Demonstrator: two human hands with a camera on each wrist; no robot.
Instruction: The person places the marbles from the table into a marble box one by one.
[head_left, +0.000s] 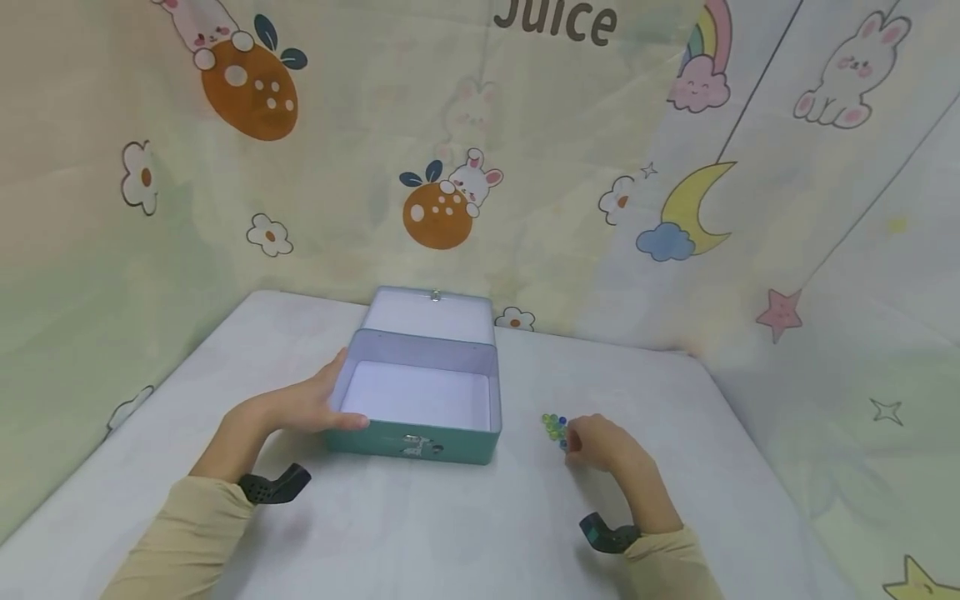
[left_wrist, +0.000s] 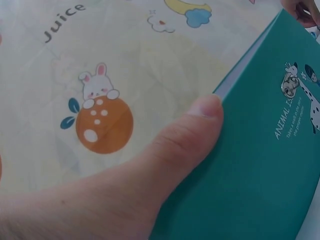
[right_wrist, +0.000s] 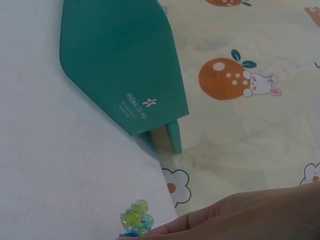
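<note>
A teal tin box point(head_left: 416, 442) stands on the table with its lid point(head_left: 431, 315) laid back and nothing inside. Its front bears a giraffe picture and a metal catch point(left_wrist: 290, 85). My left hand point(head_left: 311, 404) grips the box at its left front corner, thumb bent over the front rim point(left_wrist: 217, 97). To the right of the box lies a small cluster of yellow-green and blue glass marbles point(head_left: 553, 425). My right hand point(head_left: 600, 442) is over the cluster's right edge, fingers curled down, fingertips right at a blue marble point(right_wrist: 131, 234). I cannot tell whether they pinch one.
A white cloth covers the table point(head_left: 420, 533). Behind it and on both sides hangs a printed curtain point(head_left: 360, 183) with rabbits, oranges and flowers. The raised lid stands close to the back curtain. Each wrist wears a black camera strap point(head_left: 273, 485).
</note>
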